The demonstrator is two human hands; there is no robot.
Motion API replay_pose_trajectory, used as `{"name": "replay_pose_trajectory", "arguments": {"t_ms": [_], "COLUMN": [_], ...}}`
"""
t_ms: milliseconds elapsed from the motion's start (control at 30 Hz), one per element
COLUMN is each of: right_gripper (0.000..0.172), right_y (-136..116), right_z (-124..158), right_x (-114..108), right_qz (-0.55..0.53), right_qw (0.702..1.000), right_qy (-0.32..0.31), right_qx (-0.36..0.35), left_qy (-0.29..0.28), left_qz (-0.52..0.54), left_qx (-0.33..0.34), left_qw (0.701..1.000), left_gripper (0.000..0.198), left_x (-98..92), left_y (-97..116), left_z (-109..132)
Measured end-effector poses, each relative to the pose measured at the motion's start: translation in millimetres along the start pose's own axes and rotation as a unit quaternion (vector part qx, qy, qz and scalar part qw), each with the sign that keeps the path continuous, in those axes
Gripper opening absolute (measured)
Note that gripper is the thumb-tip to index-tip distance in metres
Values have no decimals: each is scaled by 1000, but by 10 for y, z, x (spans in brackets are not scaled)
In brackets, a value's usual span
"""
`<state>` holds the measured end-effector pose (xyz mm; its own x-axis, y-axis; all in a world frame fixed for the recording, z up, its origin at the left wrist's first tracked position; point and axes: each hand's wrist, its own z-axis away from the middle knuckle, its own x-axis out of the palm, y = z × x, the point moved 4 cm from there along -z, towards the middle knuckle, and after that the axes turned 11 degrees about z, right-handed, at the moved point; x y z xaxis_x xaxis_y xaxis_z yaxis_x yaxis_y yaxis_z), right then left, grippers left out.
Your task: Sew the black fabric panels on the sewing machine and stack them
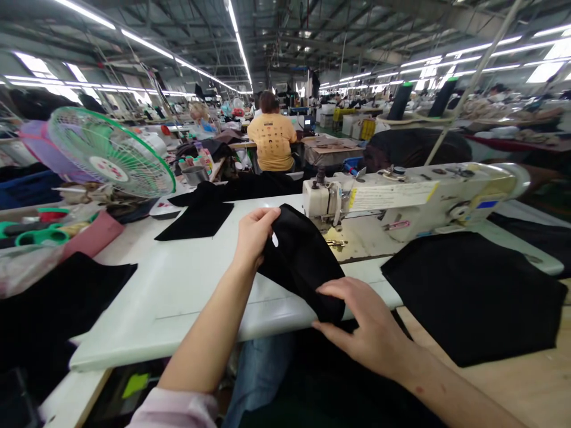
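Black cloth [306, 252] at frame centre could crease or slip: left hand [255, 233] pinches its top, but right hand [370, 327] spans its lower end, thumb and fingers apart, grip firmness unclear, near the white table's [178, 279] front edge.

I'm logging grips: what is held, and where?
A black cloth piece: the left hand pinches its upper end; the right hand holds its lower end.

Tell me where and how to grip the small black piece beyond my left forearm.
Probably best: pinch the small black piece by its near edge, coming from the near side; there it lies flat facing bare white table, while other dark cloth crowds its far side.
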<state>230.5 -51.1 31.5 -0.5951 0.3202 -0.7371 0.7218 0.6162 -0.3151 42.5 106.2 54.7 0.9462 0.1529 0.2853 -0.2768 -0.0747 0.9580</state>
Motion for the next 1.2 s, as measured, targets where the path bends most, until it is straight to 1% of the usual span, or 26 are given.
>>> {"name": "replay_pose_trajectory", "arguments": {"t_ms": [33,67,167,233,267,333,400,467,533,567,633,733,833,900,933,1000,1067,1133,1200], "right_gripper": [23,18,15,14,15,18,22,25,24,22,15,13,14,17,19,21,22,21,21], "right_y": [16,45,182,263,292,325,329,330,360,395,506,721,896,962,979,983,962,936,912], "right_z": [-2,-9,-59,-101,-120,-146,-155,-157,-157,-153,-135,-84,-44,-37,-40,-56,-81,-105,-122], "right_x": [-7,-27,-145,-222,-244,-253,-236,-224,-223,-225,-240,-269,-268,-244,-226,-193,-187,-218,-274], "right_qz": [2,2,3,1,-7,-45,-89,-124,-158,-176,-211,-260,-295,-311,-321,-344,-356,-336,-291], "right_qw": [1000,999,994,992,992,991,987,981,972,965,944,898,860,843,836,829,835,854,878], "right_qy": [22,43,100,111,102,72,44,35,36,39,62,142,221,247,249,235,213,198,196], "right_qx": [1,6,43,68,80,103,124,143,169,191,247,324,354,364,368,372,362,345,326], "left_qy": [-12,-34,-144,-212,-233,-250,-255,-263,-273,-271,-246,-180,-129,-112,-106,-86,-55,-23,0], "left_qz": [-10,-28,-113,-159,-171,-182,-187,-190,-187,-185,-174,-108,9,68,87,103,103,100,106], "left_qx": [6,14,42,46,44,41,44,44,35,28,21,15,-28,-59,-70,-84,-92,-95,-91], "left_qw": [1000,999,982,963,956,950,948,945,943,944,953,978,991,990,988,987,989,990,990], "left_gripper": [21,22,23,22,21,21,20,19,20,21,26,36,39,39,39,41,40,35,30], "left_x": [31,70,222,315,351,407,457,504,532,528,470,265,19,-105,-150,-216,-259,-286,-299], "left_y": [10,23,68,78,77,72,65,57,55,60,89,146,138,102,82,40,0,-30,-42], "left_z": [41,91,282,421,482,577,639,680,703,705,686,618,542,513,507,508,522,543,570]}}
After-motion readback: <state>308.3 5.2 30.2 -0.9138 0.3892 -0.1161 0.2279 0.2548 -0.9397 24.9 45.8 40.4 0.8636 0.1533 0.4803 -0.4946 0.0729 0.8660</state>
